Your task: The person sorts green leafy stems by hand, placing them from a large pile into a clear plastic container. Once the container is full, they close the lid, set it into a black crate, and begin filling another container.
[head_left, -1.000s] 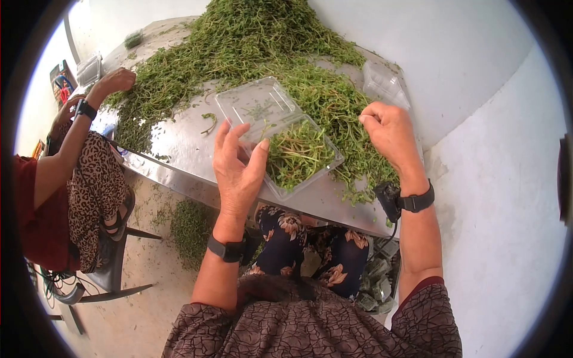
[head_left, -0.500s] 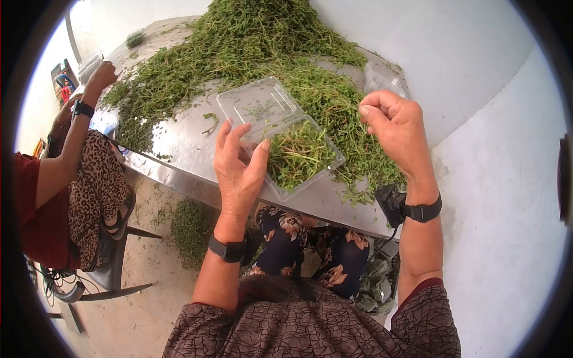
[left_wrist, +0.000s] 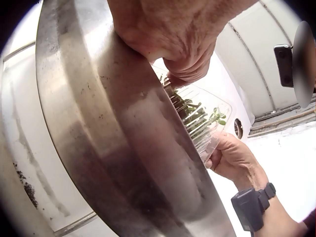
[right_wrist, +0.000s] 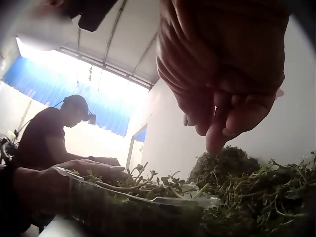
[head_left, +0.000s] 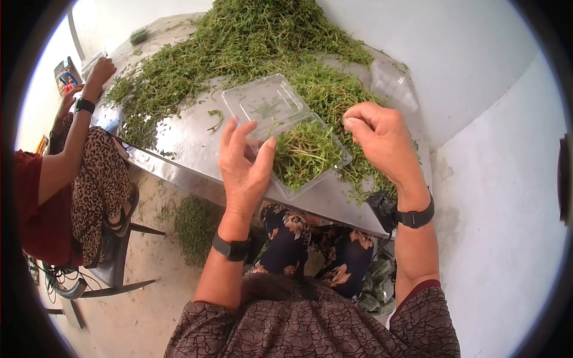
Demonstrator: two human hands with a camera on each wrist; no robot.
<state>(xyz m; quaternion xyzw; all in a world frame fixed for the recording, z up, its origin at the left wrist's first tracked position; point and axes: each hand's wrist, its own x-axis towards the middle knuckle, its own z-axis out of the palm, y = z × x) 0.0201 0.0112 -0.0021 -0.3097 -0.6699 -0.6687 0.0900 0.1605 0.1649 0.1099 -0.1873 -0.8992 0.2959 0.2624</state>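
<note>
An open clear plastic container [head_left: 344, 161] holds green stems [head_left: 305, 148], its lid [head_left: 256, 100] folded back onto the table. Against its left side rests my left hand [head_left: 242, 170], fingers spread and slightly bent, thumb along the edge. My right hand [head_left: 388, 140] hovers to the right above the loose greens, fingers curled and thumb against the index finger; nothing shows in it. From the right wrist view, the right hand's fingers [right_wrist: 217, 133] point down above the greens, while my left hand [right_wrist: 94, 170] lies at the container [right_wrist: 148, 200].
A large heap of greens [head_left: 262, 30] covers the back of the metal table [head_left: 185, 128]. Empty clear containers [head_left: 391, 86] lie at the right edge by the wall. Another person [head_left: 54, 179] sits at the left, hands over the table. More greens [head_left: 194, 230] lie on the floor.
My right hand has moved left, closer to the container, after rising briefly. My left hand keeps its place on the container. The other person's hand has moved back from the greens.
</note>
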